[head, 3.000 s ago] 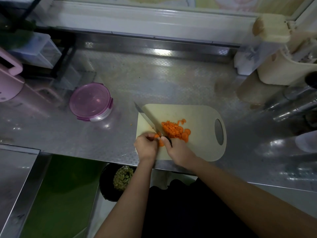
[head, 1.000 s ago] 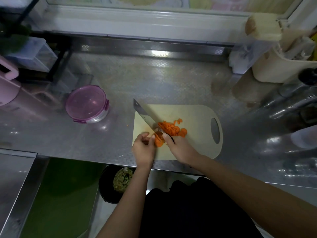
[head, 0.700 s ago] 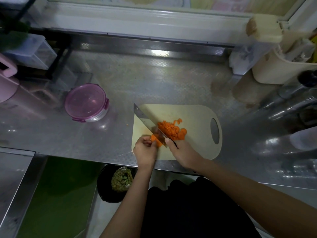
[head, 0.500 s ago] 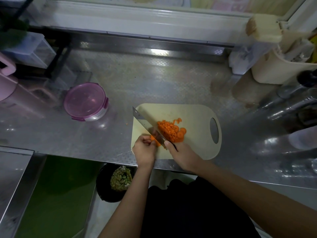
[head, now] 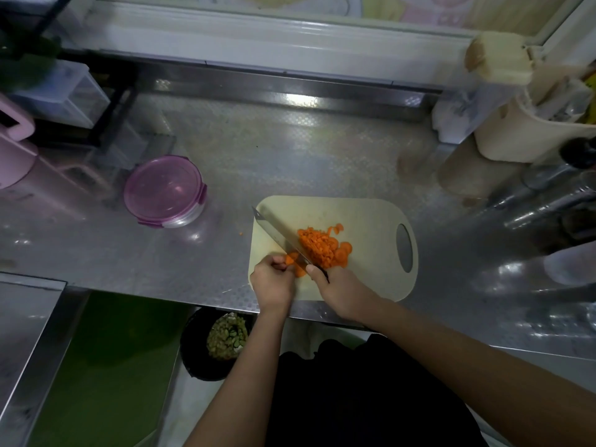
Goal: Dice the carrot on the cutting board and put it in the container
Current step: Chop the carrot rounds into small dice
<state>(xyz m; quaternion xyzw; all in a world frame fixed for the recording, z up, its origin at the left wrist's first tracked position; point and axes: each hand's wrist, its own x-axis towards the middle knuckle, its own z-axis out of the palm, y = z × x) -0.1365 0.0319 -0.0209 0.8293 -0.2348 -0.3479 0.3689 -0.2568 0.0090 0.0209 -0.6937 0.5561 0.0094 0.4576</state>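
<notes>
Since a second ago the left hand [head: 274,282] has closed its fingers over the carrot piece [head: 293,261], which then lay more exposed; the knife [head: 279,232] and board [head: 371,269] sit as before. Nearest, below the counter's [head: 290,150] near edge, a dark bin [head: 190,346] holds greenish scraps. The board lies at the counter's near edge, handle hole to the right. The left hand rests at the board's near-left corner, fingers curled, pinching the carrot piece. The right hand [head: 342,293] is wrapped round the knife handle, one fingertip forward at the blade's heel; the blade runs diagonally toward the board's far-left corner, just right of the held piece; whether its edge touches the board cannot be told. The diced carrot [head: 319,245] is heaped just right of the blade, near the board's middle, a few round slices on the heap's right side. The container [head: 164,188], pink lid on, stands well apart toward the counter's left. A pink jug [head: 13,153] sits at the left edge, a cream holder [head: 529,137] at the far-right corner.
</notes>
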